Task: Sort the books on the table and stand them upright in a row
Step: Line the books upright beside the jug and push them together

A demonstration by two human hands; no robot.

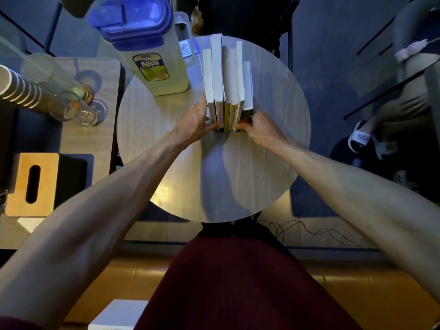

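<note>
Several books [226,77] stand upright in a tight row on the round wooden table [273,139], spines toward me and white page edges on top. The spines are white, yellow and dark. My left hand [197,122] presses flat against the left end of the row, thumb at the base of the spines. My right hand [257,129] presses against the right end, fingers on the dark-spined book [246,117]. The row is squeezed between both hands.
A clear plastic jug [152,55] with a blue lid and an "Aqua" label stands on the table just left of the books. Glasses [78,108] and stacked cups [19,89] sit on a side table at left, with a wooden tissue box [33,184] nearer me. Cables [309,229] lie on the floor.
</note>
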